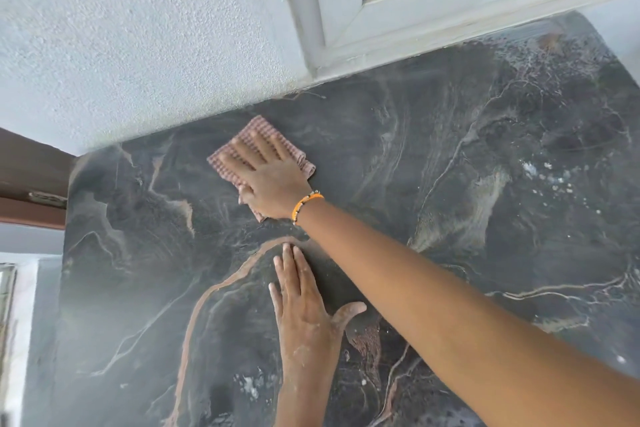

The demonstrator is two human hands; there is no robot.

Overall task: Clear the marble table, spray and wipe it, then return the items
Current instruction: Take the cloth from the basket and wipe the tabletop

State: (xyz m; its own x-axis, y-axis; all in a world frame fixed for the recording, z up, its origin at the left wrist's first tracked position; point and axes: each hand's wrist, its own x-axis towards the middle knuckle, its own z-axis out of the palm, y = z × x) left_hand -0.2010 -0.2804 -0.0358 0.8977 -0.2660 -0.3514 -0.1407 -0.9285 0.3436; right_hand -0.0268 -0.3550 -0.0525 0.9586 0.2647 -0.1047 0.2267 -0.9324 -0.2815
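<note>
The dark grey marble tabletop (450, 156), veined in white and rusty orange, fills most of the view and butts against a rough white plastered wall (138, 28) at its far edge. A folded pink waffle-textured cloth (258, 130) lies on the tabletop near that far edge, just short of the wall. The right hand (266, 180) lies flat on top of the cloth, its fingers (242, 149) straight and spread, pressing the cloth down onto the marble; the thumb sits at the near edge of the cloth. An orange beaded bracelet (306, 204) circles the right wrist, and the right forearm reaches in from the lower right corner across the tabletop.

The left hand (304, 308) rests palm down on the bare marble nearer the person, well apart from the cloth, fingers straight and close together, thumb stretched out to the right under the right forearm. It holds nothing, and pale dusty smears show on its skin.

White specks and blotches (550, 177) dot the marble to the right. A white window frame (346, 21) stands above the tabletop's far right edge, and a brown wooden piece (31, 177) shows at the left.
</note>
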